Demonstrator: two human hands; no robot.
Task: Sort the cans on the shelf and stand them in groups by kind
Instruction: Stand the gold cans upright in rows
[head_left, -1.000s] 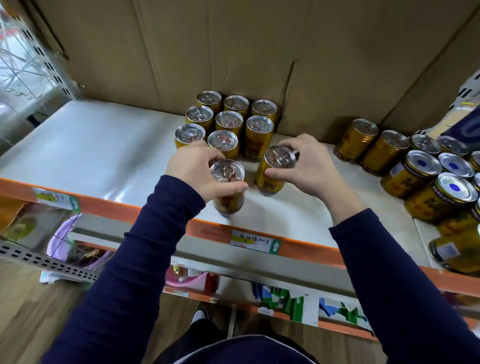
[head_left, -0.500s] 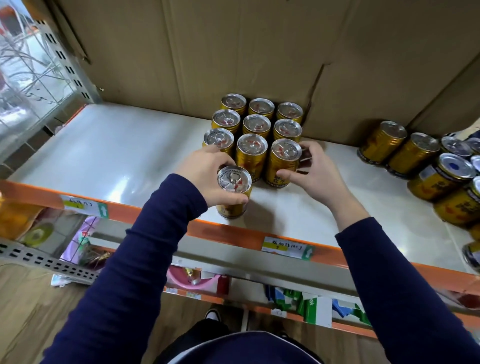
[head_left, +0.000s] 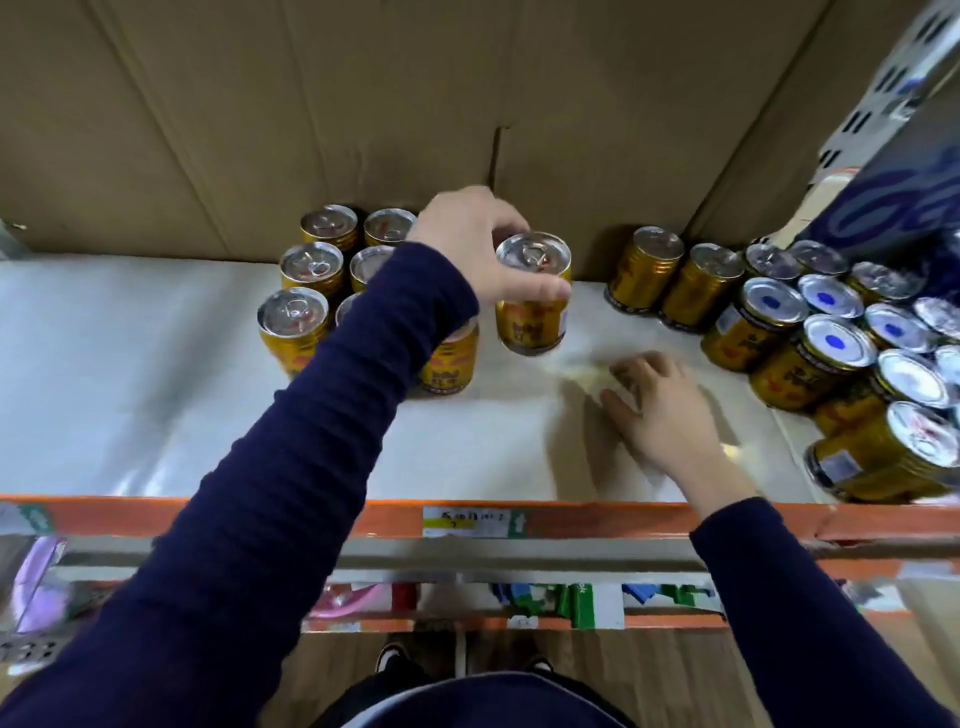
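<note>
Cans on the shelf form a pull-tab block at left and a mixed heap at right. Between them the left hand has its fingers clasped on one upright can, just beside the block. The right hand is blurred, seemingly loose and empty, nearer the heap.

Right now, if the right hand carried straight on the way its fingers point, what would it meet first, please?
Probably the gold can that the left hand grips by its top. The right hand points left and back over bare shelf toward it; blur leaves depth unsure.
</note>
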